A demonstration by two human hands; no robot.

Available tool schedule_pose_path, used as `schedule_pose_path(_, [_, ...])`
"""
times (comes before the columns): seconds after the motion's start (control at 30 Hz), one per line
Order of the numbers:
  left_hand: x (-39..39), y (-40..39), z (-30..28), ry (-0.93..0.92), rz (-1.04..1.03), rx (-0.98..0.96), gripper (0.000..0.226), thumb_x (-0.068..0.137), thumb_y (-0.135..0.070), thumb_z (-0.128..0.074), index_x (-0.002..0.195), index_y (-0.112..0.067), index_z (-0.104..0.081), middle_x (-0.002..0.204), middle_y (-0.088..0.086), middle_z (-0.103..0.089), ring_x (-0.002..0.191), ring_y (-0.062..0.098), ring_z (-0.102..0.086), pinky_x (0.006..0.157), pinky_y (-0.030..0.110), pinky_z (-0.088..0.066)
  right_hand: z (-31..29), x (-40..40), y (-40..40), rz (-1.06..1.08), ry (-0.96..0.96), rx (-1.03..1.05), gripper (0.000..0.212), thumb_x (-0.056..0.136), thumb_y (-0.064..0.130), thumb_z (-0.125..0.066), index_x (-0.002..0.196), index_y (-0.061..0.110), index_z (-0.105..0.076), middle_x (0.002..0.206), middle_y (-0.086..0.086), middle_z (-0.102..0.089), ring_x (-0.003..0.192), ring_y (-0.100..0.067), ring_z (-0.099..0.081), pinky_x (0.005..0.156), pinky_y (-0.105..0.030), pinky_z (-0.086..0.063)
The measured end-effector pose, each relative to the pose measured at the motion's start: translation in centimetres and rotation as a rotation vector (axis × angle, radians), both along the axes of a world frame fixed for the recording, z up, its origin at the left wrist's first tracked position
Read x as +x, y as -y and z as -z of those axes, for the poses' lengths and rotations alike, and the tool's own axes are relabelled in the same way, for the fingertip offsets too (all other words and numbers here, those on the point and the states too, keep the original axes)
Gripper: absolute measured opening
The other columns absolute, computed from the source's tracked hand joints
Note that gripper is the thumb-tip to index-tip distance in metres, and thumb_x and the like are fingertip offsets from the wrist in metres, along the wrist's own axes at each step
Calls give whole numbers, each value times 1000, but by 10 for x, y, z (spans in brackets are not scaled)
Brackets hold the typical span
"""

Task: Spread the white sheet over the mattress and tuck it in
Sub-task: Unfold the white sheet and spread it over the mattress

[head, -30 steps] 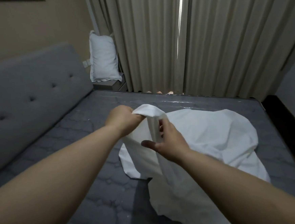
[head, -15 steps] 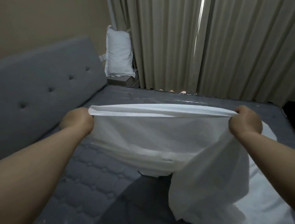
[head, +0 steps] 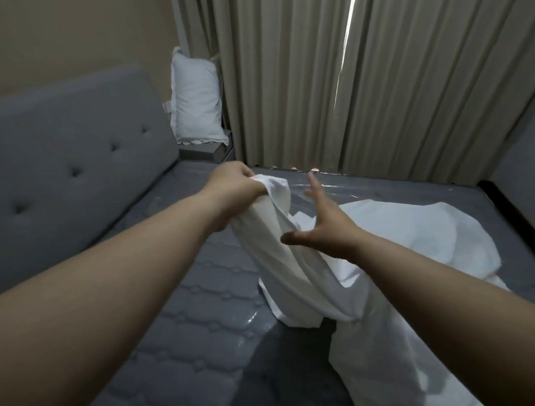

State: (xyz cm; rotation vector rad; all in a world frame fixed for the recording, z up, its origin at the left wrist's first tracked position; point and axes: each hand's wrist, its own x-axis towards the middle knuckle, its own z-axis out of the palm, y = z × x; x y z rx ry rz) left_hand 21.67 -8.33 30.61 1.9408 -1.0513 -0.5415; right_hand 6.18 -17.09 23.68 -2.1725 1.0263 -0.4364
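The white sheet (head: 400, 234) lies bunched on the right half of the grey quilted mattress (head: 187, 334). My left hand (head: 231, 186) grips one bunched end of the sheet and holds it up above the mattress middle, so a strip of cloth hangs down from it. My right hand (head: 324, 227) hovers just right of that hanging strip with fingers spread and straight, holding nothing. The sheet's lower part trails toward the bottom right, partly hidden behind my right forearm.
A grey tufted headboard (head: 58, 168) runs along the left. A white pillow (head: 196, 102) stands upright on a small grey nightstand (head: 206, 150) in the far corner. Beige curtains (head: 377, 72) hang behind the bed. A dark bed-frame edge (head: 517, 215) borders the right side.
My right hand has let go of the sheet edge and moved back left toward my left hand, fingers now spread. The stretched edge has collapsed into a hanging bunch.
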Motion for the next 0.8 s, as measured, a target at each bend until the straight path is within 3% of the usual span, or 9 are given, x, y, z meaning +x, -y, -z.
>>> schedule_pose_path(0.1, [0,-2,11,294,174,178,29,75,-32,-76,93,-16,-60,90,3,-60,82,20,-55,61,26,-39,-4,18,-5,117,108,-101,31,85,10,-57,115,18,-62,111,-6,-68,109,-26,-60,87,-34,-48])
schedule_pose_path(0.2, [15,-5,40,744,159,359,15,86,-15,-61,101,-13,-62,106,9,-63,97,31,-59,69,30,-41,-13,-6,0,282,6,-285,30,83,3,-47,101,18,-66,104,-7,-69,101,-29,-60,72,-29,-40])
schedule_pose_path(0.27, [24,-1,61,795,64,367,22,86,-7,-51,103,-12,-64,112,12,-60,101,35,-58,74,36,-45,-21,-21,0,324,-35,-362,34,83,3,-47,108,18,-64,107,-9,-68,102,-31,-58,73,-30,-38])
schedule_pose_path(0.4, [37,11,71,379,-131,159,20,92,-13,-41,104,-12,-57,113,13,-52,95,35,-50,75,35,-40,-31,-51,5,471,-45,-412,31,83,2,-45,105,14,-63,102,-14,-66,93,-33,-56,70,-31,-35])
schedule_pose_path(0.5, [17,21,59,-142,28,-73,17,94,-13,-39,85,-19,-51,86,5,-55,80,24,-49,58,29,-37,-30,-79,17,608,-121,-371,18,85,4,-44,89,15,-58,93,-14,-61,80,-26,-45,68,-32,-33])
schedule_pose_path(0.57, [-8,26,46,-327,141,-143,17,95,-20,-46,79,-21,-52,80,3,-56,77,21,-52,62,29,-41,-24,-95,24,701,-170,-335,11,84,6,-42,79,12,-50,95,-19,-62,77,-28,-42,66,-33,-33])
schedule_pose_path(0.6, [-15,27,39,-248,234,-136,16,92,-30,-54,79,-21,-53,81,2,-57,78,21,-53,66,30,-42,-21,-102,27,733,-189,-318,11,84,6,-41,81,10,-50,97,-21,-62,77,-29,-43,66,-34,-34])
schedule_pose_path(0.7, [-10,34,27,617,415,194,38,77,-52,-68,96,-22,-54,93,1,-59,87,24,-55,75,33,-44,-20,-118,33,792,-185,-303,17,86,6,-38,94,9,-53,98,-19,-60,79,-30,-44,68,-34,-34])
schedule_pose_path(0.8, [13,36,26,924,129,292,20,88,-17,-53,105,-17,-62,115,10,-61,105,34,-59,82,36,-47,-29,-125,37,795,-139,-355,20,86,5,-39,97,8,-55,86,-14,-52,77,-29,-41,67,-33,-32])
